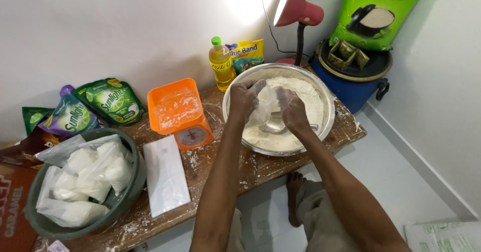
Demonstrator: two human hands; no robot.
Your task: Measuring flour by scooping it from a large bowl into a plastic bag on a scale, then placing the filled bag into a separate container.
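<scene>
Over the flour bowl [325, 124] at the surface's right end, both hands [268, 104] grip one small bag [264, 106]; several filled bags [82, 182] lie in the green basin [131, 192], much flour remains.

2 green pouches [109, 100] left, perhaps yellow packet [246, 54] behind

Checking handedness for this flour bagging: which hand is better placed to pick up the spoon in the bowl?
Probably the right hand: it hovers directly over the metal spoon in the flour bowl, while the left hand grips the clear bag.
</scene>
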